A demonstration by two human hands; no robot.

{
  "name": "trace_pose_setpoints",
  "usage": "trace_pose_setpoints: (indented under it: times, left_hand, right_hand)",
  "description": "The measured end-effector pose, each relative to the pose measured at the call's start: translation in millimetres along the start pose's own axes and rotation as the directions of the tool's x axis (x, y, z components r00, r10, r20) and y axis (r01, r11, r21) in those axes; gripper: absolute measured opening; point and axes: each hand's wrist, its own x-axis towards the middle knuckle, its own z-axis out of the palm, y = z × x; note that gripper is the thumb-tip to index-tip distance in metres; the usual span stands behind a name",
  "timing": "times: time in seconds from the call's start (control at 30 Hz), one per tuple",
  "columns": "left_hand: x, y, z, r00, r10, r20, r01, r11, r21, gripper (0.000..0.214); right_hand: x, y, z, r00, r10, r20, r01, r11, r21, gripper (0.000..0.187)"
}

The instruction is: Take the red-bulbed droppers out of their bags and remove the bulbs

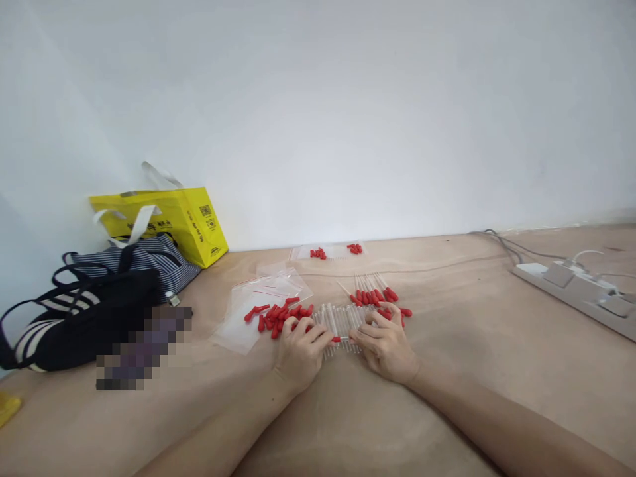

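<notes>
My left hand [301,351] pinches a red rubber dropper bulb [336,339] between thumb and fingers. From the other side, my right hand [387,348] grips a thin glass dropper tube [344,338], its end meeting the mouth of that bulb. Just beyond and under both hands lies a row of clear glass tubes [338,319]. A heap of loose red bulbs [278,315] is beside my left hand. Past my right hand, several droppers with bulbs on their glass tubes [370,296] lie side by side. How far the tube sits inside the bulb cannot be made out.
Clear zip bags [238,318] lie left of the bulbs. Another bag with red-bulbed droppers [332,253] rests by the wall. A yellow bag [203,225], a striped bag [173,262] and a black bag [99,324] stand left. A power strip [586,295] with cables is right.
</notes>
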Motion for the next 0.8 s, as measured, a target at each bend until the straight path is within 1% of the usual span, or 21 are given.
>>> trace_pose_setpoints:
  times: [0.1,0.23,0.33,0.43,0.47,0.53,0.63,0.7,0.8]
  left_hand:
    - [1,0,-2.1,1.000,0.017,0.000,-0.017,1.000,0.025,0.023]
    - [2,0,-3.2,0.999,0.042,-0.008,-0.042,0.998,0.045,0.023]
    - [2,1,-2.0,0.998,0.055,-0.035,-0.053,0.998,0.043,0.023]
    - [-2,-3,-2.1,0.998,0.032,-0.047,-0.031,0.999,0.024,0.020]
    - [-3,-6,-2.8,0.999,-0.001,-0.049,0.002,1.000,0.015,0.019]
    - [-6,-14,-4.8,0.992,-0.106,-0.072,0.104,0.994,-0.022,0.019]
    - [-8,-30,-7.6,0.958,-0.271,-0.100,0.252,0.953,-0.170,0.021]
    - [-7,-42,-8.6,0.927,-0.366,-0.080,0.337,0.908,-0.249,0.023]
    - [-6,-63,-10.2,0.855,-0.517,-0.031,0.496,0.835,-0.237,0.027]
  right_hand:
    - [0,0,-1,1.000,-0.005,-0.020,0.005,1.000,0.004,0.019]
    - [1,-1,-1,1.000,-0.014,-0.013,0.014,1.000,-0.008,0.019]
    - [1,-2,-2,1.000,-0.013,-0.016,0.013,1.000,-0.010,0.020]
    - [-3,3,-3,1.000,0.008,-0.014,-0.008,1.000,-0.004,0.020]
    - [-4,6,-3,0.999,0.033,-0.021,-0.033,0.999,-0.004,0.020]
    - [-8,17,-4,0.992,0.120,-0.046,-0.121,0.993,-0.007,0.018]
    - [-10,34,-2,0.964,0.262,-0.054,-0.261,0.965,0.025,0.020]
    - [-8,42,1,0.948,0.316,-0.037,-0.312,0.945,0.097,0.024]
    - [-5,44,8,0.931,0.365,-0.021,-0.355,0.916,0.188,0.030]
